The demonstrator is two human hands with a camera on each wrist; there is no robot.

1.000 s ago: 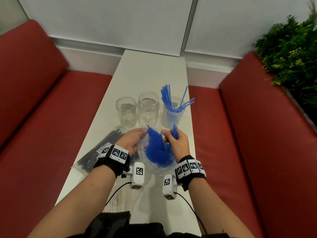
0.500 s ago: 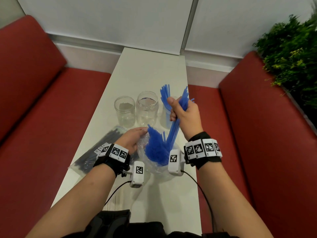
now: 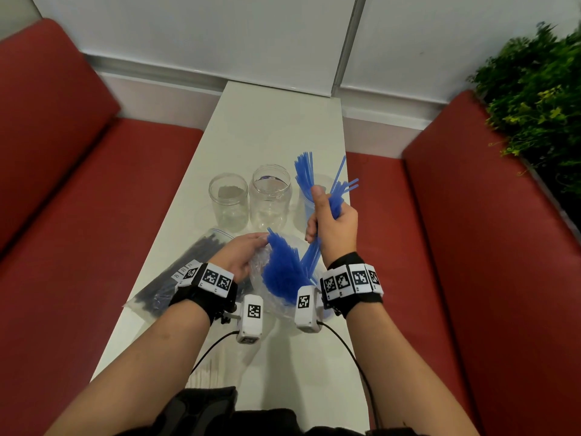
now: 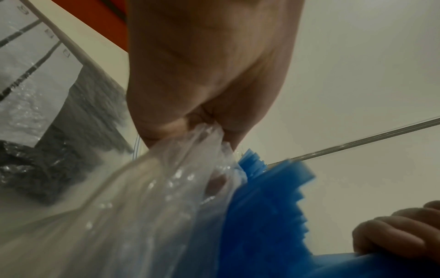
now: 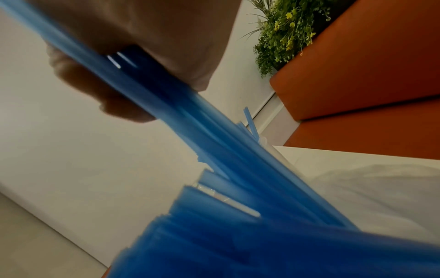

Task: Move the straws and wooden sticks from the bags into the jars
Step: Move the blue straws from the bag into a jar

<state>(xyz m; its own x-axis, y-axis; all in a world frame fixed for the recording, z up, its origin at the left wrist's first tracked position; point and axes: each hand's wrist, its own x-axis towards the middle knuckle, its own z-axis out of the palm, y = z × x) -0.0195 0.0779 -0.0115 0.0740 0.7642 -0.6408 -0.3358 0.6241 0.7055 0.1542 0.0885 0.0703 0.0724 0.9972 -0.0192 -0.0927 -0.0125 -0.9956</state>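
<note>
jars (image 3: pixel 270 196): 3 | bags (image 3: pixel 176 278): 2 | hands (image 3: pixel 333 228): 2 | blue straws (image 3: pixel 283 269): too many to count

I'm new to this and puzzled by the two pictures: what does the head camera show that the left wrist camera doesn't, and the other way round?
Only the head view shows the three jars: two empty jars and the jar with straws, plus the right hand lifting a bunch of straws. Only the left wrist view shows, close up, the left hand's fingers pinching the clear bag's edge. Both show the blue straws in the bag and the bag of dark sticks.
</note>
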